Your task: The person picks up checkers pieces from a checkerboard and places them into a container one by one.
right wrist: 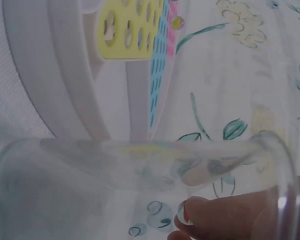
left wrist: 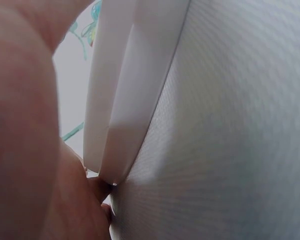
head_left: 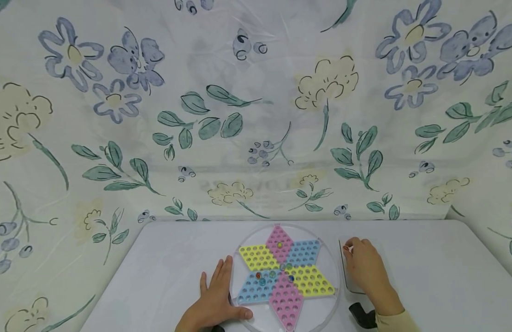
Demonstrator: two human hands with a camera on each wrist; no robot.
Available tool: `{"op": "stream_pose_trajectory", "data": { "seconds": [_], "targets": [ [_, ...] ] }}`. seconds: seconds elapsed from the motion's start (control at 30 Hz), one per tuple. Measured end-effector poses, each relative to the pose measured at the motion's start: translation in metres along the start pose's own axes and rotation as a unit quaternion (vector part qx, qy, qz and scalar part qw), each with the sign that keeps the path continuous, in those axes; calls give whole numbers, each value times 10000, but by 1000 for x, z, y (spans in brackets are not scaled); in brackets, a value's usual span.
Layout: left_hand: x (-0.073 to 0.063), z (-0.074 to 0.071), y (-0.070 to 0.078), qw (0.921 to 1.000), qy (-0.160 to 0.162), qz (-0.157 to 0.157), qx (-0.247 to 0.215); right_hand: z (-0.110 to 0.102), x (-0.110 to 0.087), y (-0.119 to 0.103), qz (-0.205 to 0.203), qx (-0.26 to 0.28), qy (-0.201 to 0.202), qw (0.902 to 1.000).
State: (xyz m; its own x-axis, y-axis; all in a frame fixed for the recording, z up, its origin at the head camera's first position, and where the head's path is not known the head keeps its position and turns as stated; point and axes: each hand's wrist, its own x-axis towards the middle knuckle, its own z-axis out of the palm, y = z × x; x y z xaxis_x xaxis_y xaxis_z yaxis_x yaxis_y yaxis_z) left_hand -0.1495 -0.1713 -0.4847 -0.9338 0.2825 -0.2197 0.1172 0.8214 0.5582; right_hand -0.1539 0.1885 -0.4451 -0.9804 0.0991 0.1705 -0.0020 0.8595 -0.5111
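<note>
Nearest, at the lower edge of the head view, are a black curved object point(head_left: 362, 317) at the right wrist and a beige cloth cuff point(head_left: 396, 322). The left hand point(head_left: 216, 295) lies against the left side of a round pale plastic board point(head_left: 286, 302) with a perforated 6-pointed star; its grip is released, the fingers extended and the thumb out along the near rim. The star has 2 pink, 2 yellow and 2 blue points. On it 7 small glass marbles can be made out: 1 dark blue point(head_left: 291, 278) right of the middle, 1 blue-green point(head_left: 262, 281) and 1 reddish point(head_left: 258, 275) on the near-left blue point, others about the middle, and 1 yellow point(head_left: 279, 245) on the far pink point. Right of the board, the right hand point(head_left: 368, 265) is at a clear plastic container point(right wrist: 288, 192); its grip pinches 1 clear glass marble with a red streak point(right wrist: 182, 215) between fingertips; whether inside or above the container cannot be told. Beneath extends the white table point(head_left: 169, 267); beyond its far edge hangs a white floral sheet point(head_left: 272, 138).
</note>
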Motion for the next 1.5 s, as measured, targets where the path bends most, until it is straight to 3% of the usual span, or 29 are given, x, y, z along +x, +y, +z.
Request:
{"op": "stream_pose_trajectory", "data": {
  "seconds": [0.67,1.5],
  "targets": [
    [-2,-1,1,10000,-15,-40,-76,3,-1,3,120,-171,-38,9998],
    [0,1,0,10000,58,29,-43,1,-8,-29,-20,224,-135,9997]
  ]
}}
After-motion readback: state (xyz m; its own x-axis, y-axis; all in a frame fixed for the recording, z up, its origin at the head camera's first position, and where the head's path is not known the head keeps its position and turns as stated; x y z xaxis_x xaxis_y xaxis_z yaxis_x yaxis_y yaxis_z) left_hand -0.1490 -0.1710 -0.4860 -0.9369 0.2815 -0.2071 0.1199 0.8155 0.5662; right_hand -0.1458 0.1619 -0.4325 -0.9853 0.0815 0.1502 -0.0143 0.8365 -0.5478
